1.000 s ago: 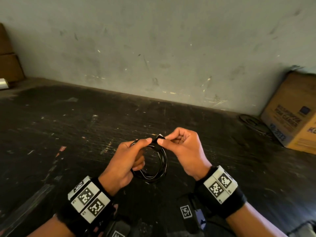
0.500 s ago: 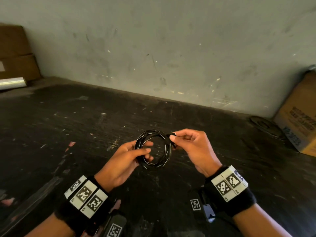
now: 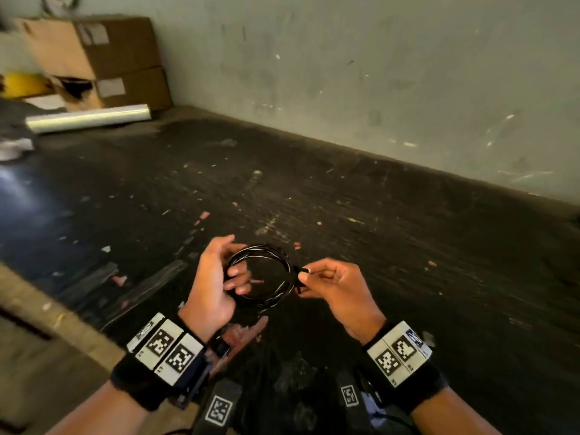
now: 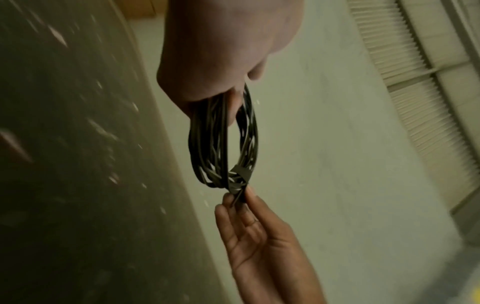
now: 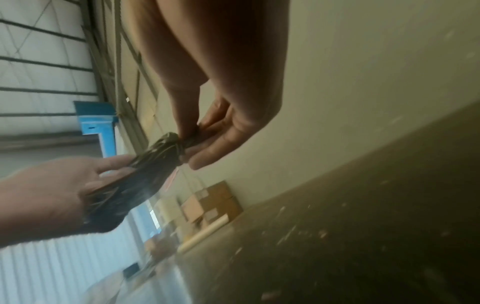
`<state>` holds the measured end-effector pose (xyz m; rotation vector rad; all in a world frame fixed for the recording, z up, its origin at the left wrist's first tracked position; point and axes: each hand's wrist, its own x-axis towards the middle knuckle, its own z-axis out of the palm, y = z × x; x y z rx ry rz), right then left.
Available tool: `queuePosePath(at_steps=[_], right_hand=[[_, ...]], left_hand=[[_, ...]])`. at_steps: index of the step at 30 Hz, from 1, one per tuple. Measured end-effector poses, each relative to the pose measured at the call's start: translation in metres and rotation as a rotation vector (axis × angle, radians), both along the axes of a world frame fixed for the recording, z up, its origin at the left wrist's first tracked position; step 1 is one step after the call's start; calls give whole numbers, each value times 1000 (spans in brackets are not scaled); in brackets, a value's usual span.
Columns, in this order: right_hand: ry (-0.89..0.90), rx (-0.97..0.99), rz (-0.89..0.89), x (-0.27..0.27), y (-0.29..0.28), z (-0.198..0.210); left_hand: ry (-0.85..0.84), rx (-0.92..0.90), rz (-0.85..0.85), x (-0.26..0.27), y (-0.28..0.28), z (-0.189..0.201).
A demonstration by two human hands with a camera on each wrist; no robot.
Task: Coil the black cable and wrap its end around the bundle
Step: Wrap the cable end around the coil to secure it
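Black cable, coiled into a round bundle, is held in the air above the dark, littered desk. Left hand grips the coil's left side; right hand pinches the cable end at its right edge.

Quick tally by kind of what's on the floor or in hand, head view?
Black cable coil, held by the left hand and right hand: 1
Cardboard boxes, stacked: 2
Clear film roll: 1
Total: 4
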<state>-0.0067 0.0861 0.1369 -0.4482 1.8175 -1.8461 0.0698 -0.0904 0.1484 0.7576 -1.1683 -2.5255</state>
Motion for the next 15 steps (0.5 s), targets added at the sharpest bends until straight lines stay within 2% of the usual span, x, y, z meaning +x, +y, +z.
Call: queuePosePath(at_steps=[4,6,9,15], right_hand=[[39,88,172,21,-38,-32],[80,158,230,25,-52,-49],[255,332,320,29,-71,-78],[603,740,503,45,-117,-116]], left_hand=[[-222,-312,192,29,-31,-28],[-275,-372,217,44,-48,-40],[-332,-417,256,68,-78,-52],[-410,-483,114,92,-127,-74]])
